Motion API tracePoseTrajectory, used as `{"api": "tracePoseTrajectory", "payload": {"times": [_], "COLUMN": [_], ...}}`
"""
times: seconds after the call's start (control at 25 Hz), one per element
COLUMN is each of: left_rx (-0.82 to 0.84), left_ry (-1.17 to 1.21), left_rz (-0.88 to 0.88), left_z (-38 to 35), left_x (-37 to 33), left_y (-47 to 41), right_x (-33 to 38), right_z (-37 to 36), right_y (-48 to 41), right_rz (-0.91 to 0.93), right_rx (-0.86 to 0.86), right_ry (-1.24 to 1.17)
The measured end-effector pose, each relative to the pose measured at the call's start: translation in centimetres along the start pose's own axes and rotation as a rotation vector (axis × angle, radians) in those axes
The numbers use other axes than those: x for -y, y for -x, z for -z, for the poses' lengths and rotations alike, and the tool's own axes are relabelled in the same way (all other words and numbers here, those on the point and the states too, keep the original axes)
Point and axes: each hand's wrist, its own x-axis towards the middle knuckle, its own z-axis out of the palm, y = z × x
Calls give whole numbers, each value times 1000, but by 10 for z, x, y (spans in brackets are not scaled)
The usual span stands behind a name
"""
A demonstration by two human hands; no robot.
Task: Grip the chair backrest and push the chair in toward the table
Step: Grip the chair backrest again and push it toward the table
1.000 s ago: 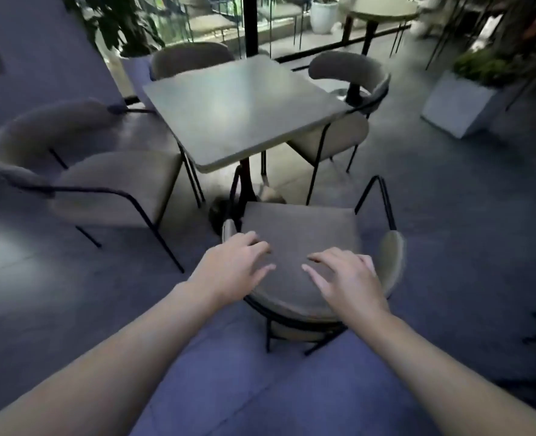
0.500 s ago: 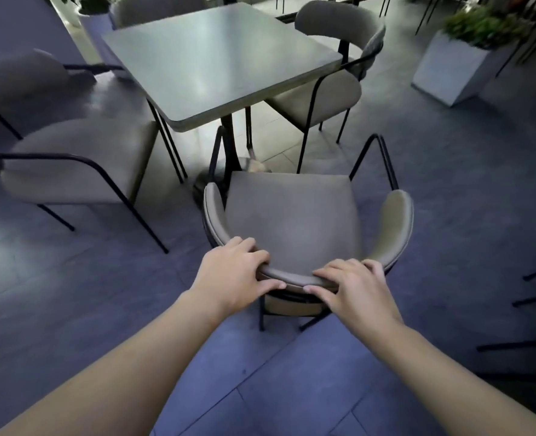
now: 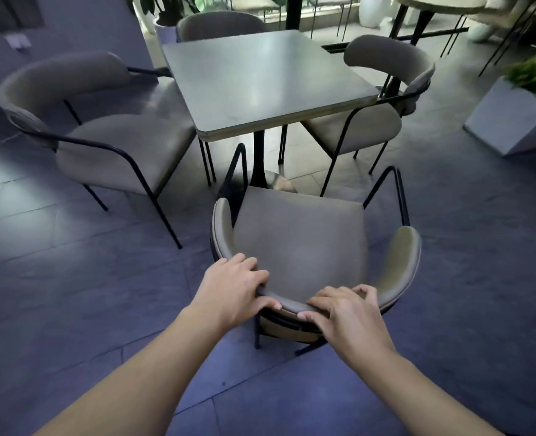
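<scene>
A grey upholstered chair [image 3: 301, 247] with black metal legs stands in front of me, its seat facing the square grey table [image 3: 260, 80]. The curved padded backrest [image 3: 398, 265] wraps toward me. My left hand [image 3: 232, 287] grips the backrest's left-centre rim, fingers over the top and thumb under. My right hand [image 3: 345, 313] grips the rim just right of centre in the same way. The seat's front edge lies a little short of the table's near edge, by the black pedestal [image 3: 258, 162].
Three matching chairs surround the table: one at left [image 3: 103, 136], one at right [image 3: 370, 121], one behind [image 3: 219, 25]. A white planter with a green plant [image 3: 512, 121] stands at right. A second table [image 3: 439, 1] is at the back right. Dark tiled floor lies all around.
My hands went from hovering over the backrest to closing on its rim. The view has tilted up, so the table and the far chairs show more fully.
</scene>
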Motion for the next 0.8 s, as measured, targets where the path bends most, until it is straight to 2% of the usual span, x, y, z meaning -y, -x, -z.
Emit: {"api": "tracePoseTrajectory", "payload": {"times": [0.32,0.8], "left_rx": [-102,-89], "left_ry": [20,23], "left_rz": [265,323], "left_z": [-20,-32], "left_x": [-109,-137], "left_y": [-11,-60], "right_x": [-98,-155], "right_z": [22,28], "right_y": [7,-20], "right_rz": [78,138], "right_rx": [-1,-26], "right_ry": [-12,-10]}}
